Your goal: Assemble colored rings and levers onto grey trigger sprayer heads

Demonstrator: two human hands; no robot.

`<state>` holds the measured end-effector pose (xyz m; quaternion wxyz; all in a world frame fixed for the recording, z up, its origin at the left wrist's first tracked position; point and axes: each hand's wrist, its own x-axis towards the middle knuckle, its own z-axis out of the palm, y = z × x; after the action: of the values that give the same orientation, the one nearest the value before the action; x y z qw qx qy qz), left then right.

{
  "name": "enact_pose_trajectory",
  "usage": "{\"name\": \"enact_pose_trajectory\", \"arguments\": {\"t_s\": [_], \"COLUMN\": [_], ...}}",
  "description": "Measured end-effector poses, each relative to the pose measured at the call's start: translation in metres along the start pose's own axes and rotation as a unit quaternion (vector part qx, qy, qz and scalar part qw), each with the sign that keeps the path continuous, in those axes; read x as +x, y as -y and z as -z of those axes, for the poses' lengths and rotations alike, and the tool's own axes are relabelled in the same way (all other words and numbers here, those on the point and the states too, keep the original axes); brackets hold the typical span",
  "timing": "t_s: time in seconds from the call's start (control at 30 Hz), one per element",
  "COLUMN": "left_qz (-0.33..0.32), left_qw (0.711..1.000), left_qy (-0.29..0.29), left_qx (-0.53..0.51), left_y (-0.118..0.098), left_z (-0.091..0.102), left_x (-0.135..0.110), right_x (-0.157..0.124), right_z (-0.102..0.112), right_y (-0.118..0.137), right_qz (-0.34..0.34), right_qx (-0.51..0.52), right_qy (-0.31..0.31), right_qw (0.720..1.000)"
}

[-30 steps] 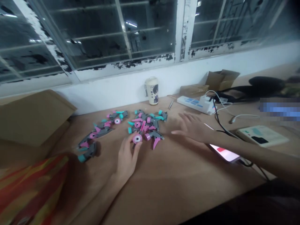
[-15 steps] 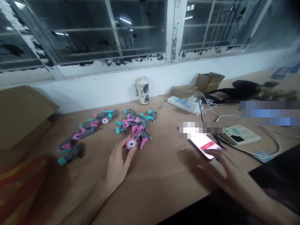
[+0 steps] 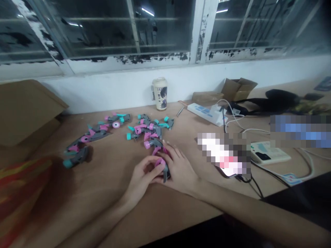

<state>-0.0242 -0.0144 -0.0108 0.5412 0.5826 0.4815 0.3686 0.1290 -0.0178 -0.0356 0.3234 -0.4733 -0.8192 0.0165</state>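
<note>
Our left hand and right hand together, both clasped on a pink-and-grey piece, which we held between them, just before a pile of similar pieces.

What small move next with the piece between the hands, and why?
I'd probably turn the pink-and-gray piece slightly: the left hand holds it, the right hand lies against it, and together they hide much of it, so turning should show more.

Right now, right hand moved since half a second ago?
Yes: right hand went left, from phone to pink-gray piece, judged against the power strip.
</note>
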Motion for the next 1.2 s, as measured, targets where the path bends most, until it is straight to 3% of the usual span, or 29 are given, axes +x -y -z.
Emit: {"name": "enact_pose_trajectory", "arguments": {"t_s": [0.17,0.37,0.63,0.87,1.2], "left_qz": [-0.065,-0.011,0.010,-0.027,-0.154], "left_qw": [0.997,0.994,0.965,0.961,0.938], "left_qy": [0.036,0.111,0.222,0.191,0.136], "left_qx": [0.024,-0.003,0.141,0.196,0.279], "left_y": [-0.002,-0.004,-0.005,-0.005,-0.004], "left_z": [0.000,0.007,0.031,0.027,0.018], "left_x": [0.002,0.000,0.017,0.017,0.012], "right_x": [-0.011,-0.018,-0.018,-0.016,-0.015], "right_z": [0.009,0.017,0.013,0.013,0.016], "right_y": [-0.003,-0.009,-0.009,-0.007,-0.004], "right_qz": [0.002,0.012,0.058,0.071,0.055], "right_qx": [0.023,0.052,-0.026,-0.036,-0.020], "right_qy": [0.031,0.072,0.147,0.140,0.146], "right_qw": [0.999,0.996,0.987,0.987,0.988]}}
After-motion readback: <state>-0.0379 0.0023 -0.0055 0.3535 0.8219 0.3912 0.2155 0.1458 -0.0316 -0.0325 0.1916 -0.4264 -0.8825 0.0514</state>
